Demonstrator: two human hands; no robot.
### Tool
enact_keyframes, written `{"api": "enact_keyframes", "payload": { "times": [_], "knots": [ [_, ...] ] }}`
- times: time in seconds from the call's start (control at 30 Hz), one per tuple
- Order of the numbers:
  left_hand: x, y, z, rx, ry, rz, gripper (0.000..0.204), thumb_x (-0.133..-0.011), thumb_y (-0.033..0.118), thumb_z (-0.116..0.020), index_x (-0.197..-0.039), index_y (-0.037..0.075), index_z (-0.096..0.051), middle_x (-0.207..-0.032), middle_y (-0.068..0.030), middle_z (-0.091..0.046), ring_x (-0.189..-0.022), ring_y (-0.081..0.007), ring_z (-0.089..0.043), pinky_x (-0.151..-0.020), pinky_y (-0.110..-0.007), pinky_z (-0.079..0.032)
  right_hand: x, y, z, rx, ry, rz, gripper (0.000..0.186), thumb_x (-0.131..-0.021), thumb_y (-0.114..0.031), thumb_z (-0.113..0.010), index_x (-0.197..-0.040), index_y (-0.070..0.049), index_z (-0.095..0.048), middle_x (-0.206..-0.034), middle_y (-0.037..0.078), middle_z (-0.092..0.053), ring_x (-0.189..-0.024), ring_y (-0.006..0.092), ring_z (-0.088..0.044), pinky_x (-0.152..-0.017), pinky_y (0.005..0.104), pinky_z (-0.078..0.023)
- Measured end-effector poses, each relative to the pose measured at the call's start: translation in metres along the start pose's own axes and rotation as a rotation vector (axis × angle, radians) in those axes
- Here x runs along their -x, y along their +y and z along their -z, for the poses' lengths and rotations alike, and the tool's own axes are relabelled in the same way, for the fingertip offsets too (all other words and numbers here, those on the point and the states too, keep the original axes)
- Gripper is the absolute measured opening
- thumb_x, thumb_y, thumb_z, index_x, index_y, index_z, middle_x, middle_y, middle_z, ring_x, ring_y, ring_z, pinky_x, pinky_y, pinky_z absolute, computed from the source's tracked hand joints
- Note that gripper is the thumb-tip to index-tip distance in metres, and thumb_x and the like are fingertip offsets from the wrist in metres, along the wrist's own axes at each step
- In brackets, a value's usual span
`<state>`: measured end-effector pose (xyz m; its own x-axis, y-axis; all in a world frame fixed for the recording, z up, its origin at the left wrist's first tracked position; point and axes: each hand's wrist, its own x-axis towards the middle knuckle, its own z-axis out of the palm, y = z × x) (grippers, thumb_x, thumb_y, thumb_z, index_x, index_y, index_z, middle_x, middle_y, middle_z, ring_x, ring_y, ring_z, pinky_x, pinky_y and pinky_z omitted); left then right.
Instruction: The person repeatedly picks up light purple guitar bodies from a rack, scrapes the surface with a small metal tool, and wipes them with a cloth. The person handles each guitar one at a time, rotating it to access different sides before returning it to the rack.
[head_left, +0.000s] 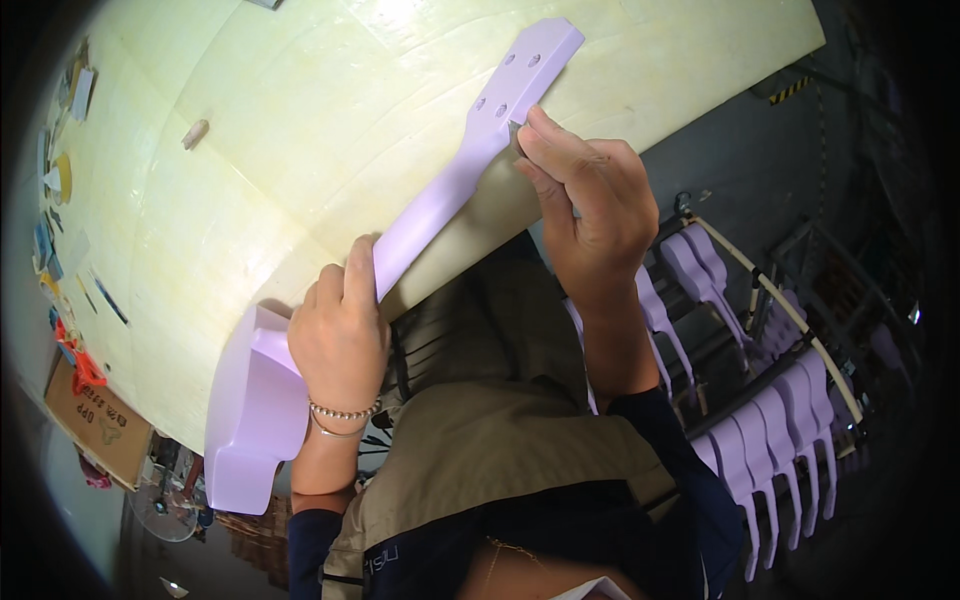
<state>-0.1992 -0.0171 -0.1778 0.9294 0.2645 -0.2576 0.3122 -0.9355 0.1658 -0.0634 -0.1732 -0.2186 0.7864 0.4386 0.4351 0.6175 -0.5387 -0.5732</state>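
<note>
Left hand (338,335) closed around lilac-painted wooden ukulele (420,215) at neck base; right hand (585,205) fingers pinched against headstock edge, over pale yellow surface (300,130).

Rack of lilac instrument bodies (760,420), cardboard box (95,420)

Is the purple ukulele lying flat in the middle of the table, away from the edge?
No, the purple ukulele hangs over the table's near edge, with the left hand gripping its neck.

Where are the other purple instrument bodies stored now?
In the head view they hang in rows on a metal rack at the person's lower right, beside the right forearm, below the table.
</note>
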Motion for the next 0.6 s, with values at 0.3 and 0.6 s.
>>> {"api": "enact_keyframes", "payload": {
  "times": [0.3,0.6],
  "knots": [
    [0.0,0.003,0.003,-0.024,-0.032,0.017,0.041,-0.067,-0.002,-0.055,-0.106,0.012,-0.053,-0.067,-0.0065,-0.05,-0.057,-0.0233,-0.052,-0.049,-0.034,-0.041,0.002,-0.008,-0.001,0.104,-0.001,0.008,0.022,-0.064,-0.004,-0.068,-0.086,-0.008,-0.066,-0.088,0.004,-0.066,-0.064,0.0148,-0.053,-0.056,0.023,-0.043],
    [0.0,0.005,0.005,-0.016,-0.07,0.041,0.043,-0.066,-0.002,-0.056,-0.107,0.012,-0.052,-0.07,-0.0078,-0.054,-0.058,-0.0255,-0.054,-0.05,-0.034,-0.042,0.008,-0.005,-0.002,-0.119,0.031,-0.119,0.024,-0.064,-0.001,-0.068,-0.087,-0.007,-0.065,-0.088,0.006,-0.065,-0.063,0.0154,-0.055,-0.056,0.0243,-0.044]
  ]
}}
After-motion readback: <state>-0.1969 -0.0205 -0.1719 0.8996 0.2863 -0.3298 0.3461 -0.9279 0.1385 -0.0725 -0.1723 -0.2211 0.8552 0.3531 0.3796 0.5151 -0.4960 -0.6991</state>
